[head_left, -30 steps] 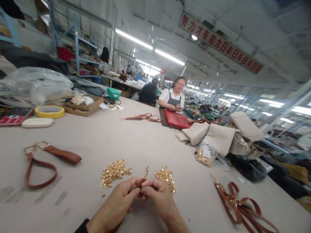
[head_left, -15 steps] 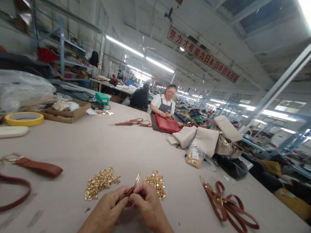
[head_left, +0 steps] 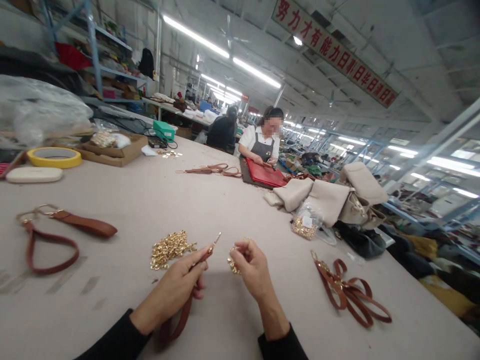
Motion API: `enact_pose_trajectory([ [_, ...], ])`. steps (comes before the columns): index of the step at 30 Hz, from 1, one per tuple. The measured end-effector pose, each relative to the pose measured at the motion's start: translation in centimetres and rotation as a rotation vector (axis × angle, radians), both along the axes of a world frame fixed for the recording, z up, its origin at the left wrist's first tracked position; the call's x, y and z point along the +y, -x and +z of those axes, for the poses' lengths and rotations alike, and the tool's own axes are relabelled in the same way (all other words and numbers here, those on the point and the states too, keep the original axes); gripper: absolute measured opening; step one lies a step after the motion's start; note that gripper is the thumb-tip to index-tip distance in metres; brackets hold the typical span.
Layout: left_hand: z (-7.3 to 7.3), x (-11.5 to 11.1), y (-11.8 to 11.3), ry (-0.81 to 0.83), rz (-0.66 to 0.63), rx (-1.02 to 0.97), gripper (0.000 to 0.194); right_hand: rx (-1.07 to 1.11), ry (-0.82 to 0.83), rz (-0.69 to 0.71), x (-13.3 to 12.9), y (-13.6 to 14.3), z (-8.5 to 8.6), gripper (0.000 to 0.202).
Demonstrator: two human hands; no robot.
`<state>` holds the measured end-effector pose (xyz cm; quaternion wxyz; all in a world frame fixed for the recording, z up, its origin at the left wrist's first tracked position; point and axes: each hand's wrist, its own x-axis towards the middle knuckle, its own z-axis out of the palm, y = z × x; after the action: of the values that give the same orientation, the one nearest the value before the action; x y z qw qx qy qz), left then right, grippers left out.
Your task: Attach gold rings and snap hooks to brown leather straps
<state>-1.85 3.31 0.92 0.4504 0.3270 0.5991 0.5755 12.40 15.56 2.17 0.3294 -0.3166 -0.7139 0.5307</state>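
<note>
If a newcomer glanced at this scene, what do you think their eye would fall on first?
Probably the glinting heap of gold-coloured metal pieces on the table, just beyond the left hand, which holds a brown strap. The shiny red item in front of the co-worker at the far side would likely come next, then the long sign with red characters high at the upper right.

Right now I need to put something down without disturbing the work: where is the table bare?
Widest: the table beyond the left gold pile, short of the far straps. Another lies between the right hand and the rightmost straps. Crowded: around the yellow tape and beige bags.
</note>
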Motion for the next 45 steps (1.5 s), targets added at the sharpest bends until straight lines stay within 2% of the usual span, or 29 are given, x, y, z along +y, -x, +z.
enact_pose_trajectory([
  [2,0.3,0.0,0.3,0.028,0.049,0.028,0.066,-0.042,-0.014,-0.041,0.9,-1.3,0.1,0.027],
  [4,0.6,-0.1,0.7,0.026,0.105,0.029,0.06,-0.151,-0.098,-0.016,1.2,-2.6,0.1,0.023],
  [8,0.6,-0.1,1.0,-0.04,0.116,-0.094,0.053,-0.445,-0.485,0.126,0.3,-4.1,-0.6,0.018],
  [12,-0.2,0.3,1.0,-0.066,0.045,-0.211,0.047,-0.539,-0.845,0.158,-0.2,-3.6,-1.2,0.028],
  [16,-0.6,0.7,0.7,-0.066,0.06,-0.28,0.039,-0.582,-0.983,0.13,0.2,-1.9,-1.2,0.025],
  [20,-0.1,0.5,0.4,-0.048,0.06,-0.312,0.04,-0.67,-1.022,0.076,0.7,-0.2,-1.4,0.022],
  [23,0.3,0.4,0.3,-0.041,0.062,-0.261,0.04,-0.726,-1.024,0.04,0.8,0.4,-1.7,0.021],
  [31,-0.3,0.5,0.2,-0.04,0.035,-0.035,0.036,-0.643,-0.834,0.039,1.5,0.5,-2.2,0.023],
  [34,0.1,0.3,0.2,-0.078,0.069,0.028,0.031,-0.505,-0.754,0.08,1.2,0.3,-1.7,0.016],
  [37,0.6,0.1,0.0,-0.144,0.121,0.093,0.025,-0.225,-0.623,0.105,-0.1,0.2,-0.6,0.009],
  [39,0.9,0.0,-0.1,-0.137,0.139,0.132,0.024,-0.073,-0.593,0.122,-1.1,0.4,0.1,0.008],
  [45,1.2,-0.1,-0.7,-0.142,0.158,0.124,0.025,0.012,-0.774,0.139,-2.7,1.3,0.6,0.015],
])
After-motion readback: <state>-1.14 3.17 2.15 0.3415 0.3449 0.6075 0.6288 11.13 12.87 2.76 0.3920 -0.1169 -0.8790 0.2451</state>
